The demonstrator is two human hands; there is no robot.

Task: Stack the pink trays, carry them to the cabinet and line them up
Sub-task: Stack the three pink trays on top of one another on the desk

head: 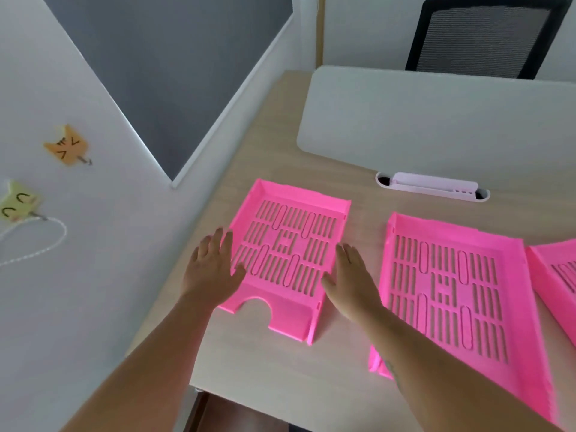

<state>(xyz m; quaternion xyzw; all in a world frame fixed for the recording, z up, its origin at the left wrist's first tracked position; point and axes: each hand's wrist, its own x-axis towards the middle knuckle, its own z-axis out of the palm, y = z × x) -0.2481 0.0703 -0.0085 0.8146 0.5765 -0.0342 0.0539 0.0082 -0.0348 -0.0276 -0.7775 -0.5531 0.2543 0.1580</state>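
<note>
Three pink slotted trays lie flat on a light wood desk (280, 369). The left tray (290, 244) has a half-round notch in its near edge. My left hand (212, 269) is at its left wall, fingers spread, thumb over the rim. My right hand (352, 282) is at its right wall, fingers apart. Neither hand has closed on the tray. The middle tray (467, 291) lies to the right, partly under my right forearm. Only a corner of the third tray (558, 269) shows at the right edge.
A white divider panel (436, 120) stands across the back of the desk, with a white cable grommet (433, 186) in front of it. A black mesh chair (480, 35) is behind. A white partition (78, 213) with cat-shaped hooks runs along the left.
</note>
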